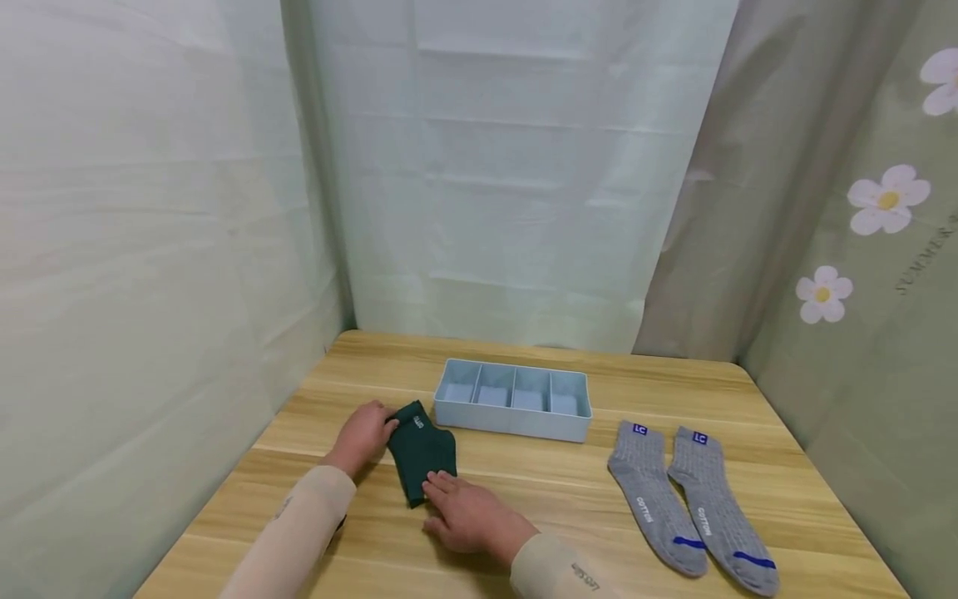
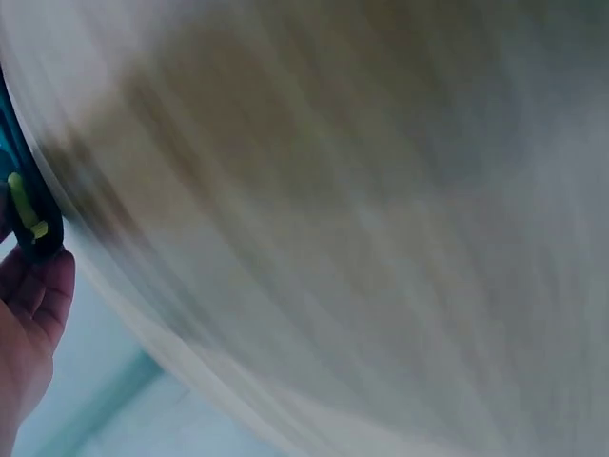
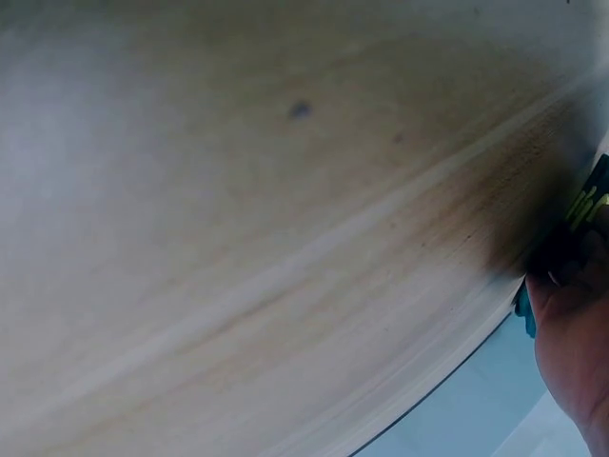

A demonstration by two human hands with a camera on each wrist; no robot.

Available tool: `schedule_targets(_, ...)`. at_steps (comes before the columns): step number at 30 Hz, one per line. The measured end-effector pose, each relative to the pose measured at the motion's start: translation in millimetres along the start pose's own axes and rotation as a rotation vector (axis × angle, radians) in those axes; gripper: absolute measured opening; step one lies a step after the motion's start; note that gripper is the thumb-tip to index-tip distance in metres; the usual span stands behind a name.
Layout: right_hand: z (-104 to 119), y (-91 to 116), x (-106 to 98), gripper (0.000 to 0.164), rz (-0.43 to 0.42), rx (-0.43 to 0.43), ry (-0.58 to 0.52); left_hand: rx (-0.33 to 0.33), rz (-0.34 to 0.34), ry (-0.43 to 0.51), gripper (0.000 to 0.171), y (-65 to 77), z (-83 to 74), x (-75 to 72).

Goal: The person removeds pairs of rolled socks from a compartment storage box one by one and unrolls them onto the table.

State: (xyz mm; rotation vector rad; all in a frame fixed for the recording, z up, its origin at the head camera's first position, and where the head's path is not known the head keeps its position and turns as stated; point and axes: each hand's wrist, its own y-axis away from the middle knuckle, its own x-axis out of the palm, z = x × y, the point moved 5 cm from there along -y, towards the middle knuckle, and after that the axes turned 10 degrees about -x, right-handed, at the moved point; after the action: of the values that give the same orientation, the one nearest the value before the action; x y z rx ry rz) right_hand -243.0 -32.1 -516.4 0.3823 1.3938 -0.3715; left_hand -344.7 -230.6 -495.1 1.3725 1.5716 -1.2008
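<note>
A dark green sock (image 1: 428,453) lies folded on the wooden table, with small light lettering close to its upper edge. At that upper left edge my left hand (image 1: 364,436) pinches the fabric between thumb and fingers. The fingers of my right hand (image 1: 471,512) extend onto the sock's lower right part and rest on it. In the left wrist view, the green sock (image 2: 29,214) shows a yellowish mark beside the left hand's fingertips. At the right border of the right wrist view, the right hand (image 3: 576,347) touches the dark fabric; its fingertips are partly hidden.
Behind the sock stands a pale blue organizer box (image 1: 512,420) with several compartments in a row. Two grey socks (image 1: 659,507) with blue marks lie side by side on the right of the table (image 1: 554,507). Pale curtains (image 1: 509,191) surround the table.
</note>
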Motion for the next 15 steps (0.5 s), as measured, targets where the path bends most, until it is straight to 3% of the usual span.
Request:
schedule_targets(5,-3,1,0,0.058,-0.006,0.008,-0.017,0.019,0.007,-0.001,0.023,-5.3,0.1,6.1)
schedule_targets(15,-5,-2,4,0.056,0.007,0.012,-0.035,-0.073,0.005,0.118,0.023,-17.7,20.1,2.2)
